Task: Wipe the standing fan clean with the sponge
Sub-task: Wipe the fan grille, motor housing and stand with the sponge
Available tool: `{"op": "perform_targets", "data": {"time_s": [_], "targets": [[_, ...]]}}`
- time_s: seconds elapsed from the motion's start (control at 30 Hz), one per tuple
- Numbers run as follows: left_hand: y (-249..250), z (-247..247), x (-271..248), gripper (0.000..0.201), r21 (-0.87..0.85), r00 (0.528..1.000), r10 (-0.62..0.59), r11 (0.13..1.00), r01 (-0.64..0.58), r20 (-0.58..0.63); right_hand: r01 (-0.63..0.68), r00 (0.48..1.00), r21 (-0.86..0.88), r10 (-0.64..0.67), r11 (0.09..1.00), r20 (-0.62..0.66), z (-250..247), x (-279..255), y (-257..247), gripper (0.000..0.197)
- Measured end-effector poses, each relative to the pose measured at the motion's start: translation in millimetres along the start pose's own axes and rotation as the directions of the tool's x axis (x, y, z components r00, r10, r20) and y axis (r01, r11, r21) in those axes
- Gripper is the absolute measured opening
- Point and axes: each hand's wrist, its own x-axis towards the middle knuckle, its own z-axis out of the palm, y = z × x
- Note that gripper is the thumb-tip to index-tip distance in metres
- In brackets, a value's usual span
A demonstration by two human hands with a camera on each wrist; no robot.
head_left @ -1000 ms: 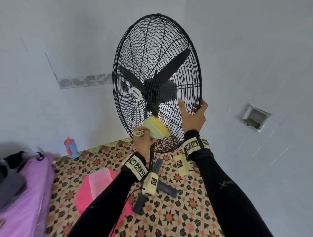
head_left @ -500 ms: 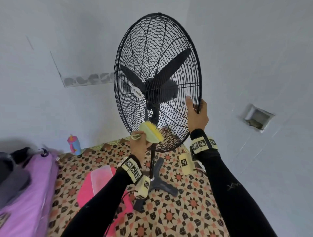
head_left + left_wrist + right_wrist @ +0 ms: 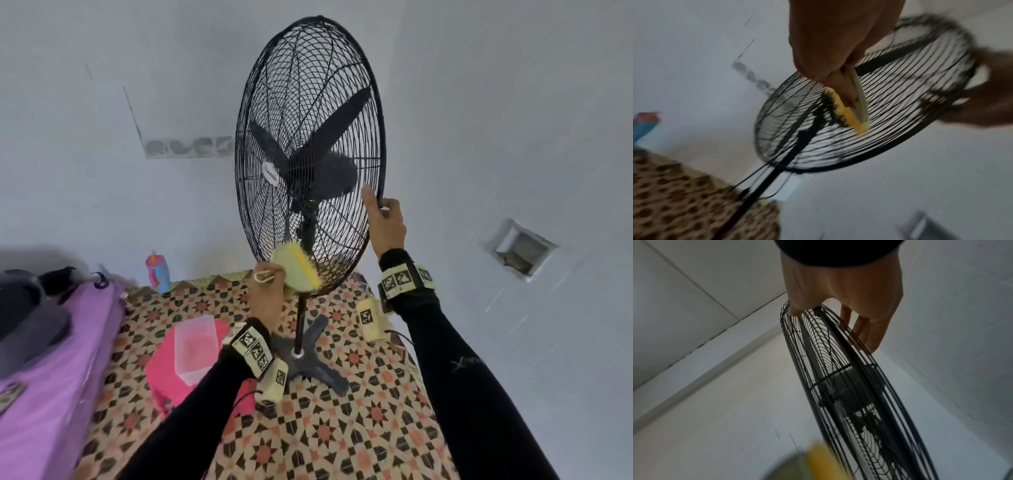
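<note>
A black standing fan (image 3: 310, 154) with a round wire cage stands on a cross-shaped base (image 3: 310, 363) near the wall. My left hand (image 3: 265, 294) grips a yellow-and-green sponge (image 3: 297, 265) and presses its yellow face against the lower front of the cage (image 3: 849, 129), where the sponge (image 3: 851, 113) shows dark grime. My right hand (image 3: 385, 222) holds the cage's right rim, thumb on the front, fingers (image 3: 869, 331) curled behind the rim (image 3: 838, 337). The sponge (image 3: 822, 462) is a blur at the bottom of the right wrist view.
A patterned mat (image 3: 342, 428) covers the floor. A pink box with a clear lid (image 3: 191, 356) lies left of the fan base. A purple bed (image 3: 44, 377) is at far left. A colourful bottle (image 3: 158, 272) stands by the wall. A wall recess (image 3: 520, 250) is at right.
The sponge has slid left and slightly up along the lower cage. My right hand has moved a little higher on the rim, and the fan head has turned slightly.
</note>
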Motion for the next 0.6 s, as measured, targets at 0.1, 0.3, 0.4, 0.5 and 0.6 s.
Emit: {"op": "perform_targets", "data": {"time_s": [0.1, 0.3, 0.4, 0.5, 0.6], "targets": [[35, 25, -11, 0.006, -0.108, 0.993, 0.100, 0.990, -0.093, 0.066, -0.004, 1.000, 0.006, 0.004, 1.000, 0.018, 1, 0, -1, 0.054], [-18, 2, -8, 0.022, 0.028, 0.998, -0.010, 1.000, 0.012, -0.066, -0.010, 1.000, 0.021, 0.010, 1.000, 0.016, -4, 2, 4, 0.058], [15, 10, -12, 0.007, -0.048, 1.000, 0.026, 0.999, -0.025, 0.008, -0.001, 1.000, 0.031, 0.001, 1.000, 0.012, 2, 3, 4, 0.061], [35, 28, -13, 0.007, -0.128, 0.996, 0.071, 0.990, -0.064, 0.051, -0.001, 1.000, 0.029, 0.001, 1.000, -0.002, 6, 1, 4, 0.065], [14, 21, -13, 0.007, 0.005, 1.000, -0.026, 1.000, 0.026, -0.014, -0.011, 1.000, 0.036, 0.012, 0.999, -0.017, 1, 4, 6, 0.063]]}}
